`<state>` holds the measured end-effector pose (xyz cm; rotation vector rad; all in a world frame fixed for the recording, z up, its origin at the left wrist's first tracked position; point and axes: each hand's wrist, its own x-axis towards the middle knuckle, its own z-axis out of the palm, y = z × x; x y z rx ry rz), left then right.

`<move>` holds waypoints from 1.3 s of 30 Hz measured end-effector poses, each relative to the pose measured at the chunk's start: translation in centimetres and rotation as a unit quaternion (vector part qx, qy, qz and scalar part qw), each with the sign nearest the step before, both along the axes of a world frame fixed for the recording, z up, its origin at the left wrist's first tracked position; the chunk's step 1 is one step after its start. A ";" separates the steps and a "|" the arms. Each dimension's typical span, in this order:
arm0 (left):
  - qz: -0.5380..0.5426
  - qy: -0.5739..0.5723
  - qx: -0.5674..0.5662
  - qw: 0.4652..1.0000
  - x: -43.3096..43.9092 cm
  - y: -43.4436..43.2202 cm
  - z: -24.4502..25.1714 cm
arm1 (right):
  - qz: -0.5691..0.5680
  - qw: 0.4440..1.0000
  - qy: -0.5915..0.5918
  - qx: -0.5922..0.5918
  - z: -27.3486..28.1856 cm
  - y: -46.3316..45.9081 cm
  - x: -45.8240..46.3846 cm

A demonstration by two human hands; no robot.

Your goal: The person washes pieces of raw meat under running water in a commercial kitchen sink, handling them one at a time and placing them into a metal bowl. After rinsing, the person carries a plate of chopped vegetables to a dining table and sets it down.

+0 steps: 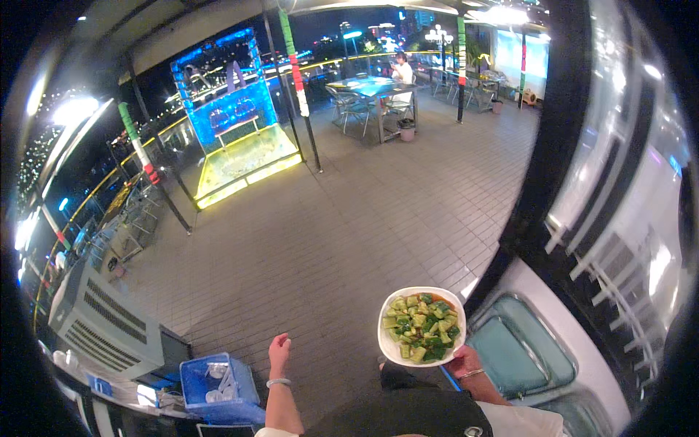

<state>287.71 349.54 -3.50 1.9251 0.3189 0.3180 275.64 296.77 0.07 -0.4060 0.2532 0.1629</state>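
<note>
A white rounded-square bowl (384, 349) is held out at waist height by my right hand (467, 361), which grips its lower right rim. Chopped cucumber pieces (420, 326) fill it, with reddish-brown sauce showing along the upper right side. My left hand (280, 348) hangs away from the bowl, its fingers loosely curled around nothing. Each wrist wears a bracelet. A dark apron (393, 415) covers my front, and part of a dark shoe shows below the bowl.
A blue plastic crate (248, 382) with white items stands at lower left beside a grey air cooler (104, 322). Glass-fronted white furniture (592, 349) flanks my right. Ahead on the tiled floor (349, 224) are wrapped posts (295, 76), a lit yellow platform (248, 164) and a table (371, 87) with a seated person.
</note>
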 end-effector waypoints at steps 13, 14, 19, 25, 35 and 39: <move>0.088 0.510 0.336 0.787 -36.6 7.2 -17.2 | -0.002 0.995 -0.093 0.046 0.9 -1.0 1.2; 0.117 0.526 0.366 0.759 -38.1 8.1 -17.4 | 0.009 0.993 -0.118 0.020 1.5 -1.2 0.4; 0.239 0.485 0.323 0.777 -30.8 14.0 -11.1 | 0.024 0.986 -0.042 -0.162 7.1 -0.1 -4.6; 0.045 0.052 -0.009 0.998 -12.0 8.8 -2.0 | 0.021 0.964 0.006 -0.267 7.2 5.0 -14.7; -0.024 0.155 0.220 0.963 -19.1 14.1 1.7 | 0.037 0.972 0.011 -0.231 8.7 14.5 -16.8; -0.123 0.278 0.389 0.870 -33.7 24.4 -5.4 | 0.041 0.974 0.017 -0.223 6.4 15.6 -18.7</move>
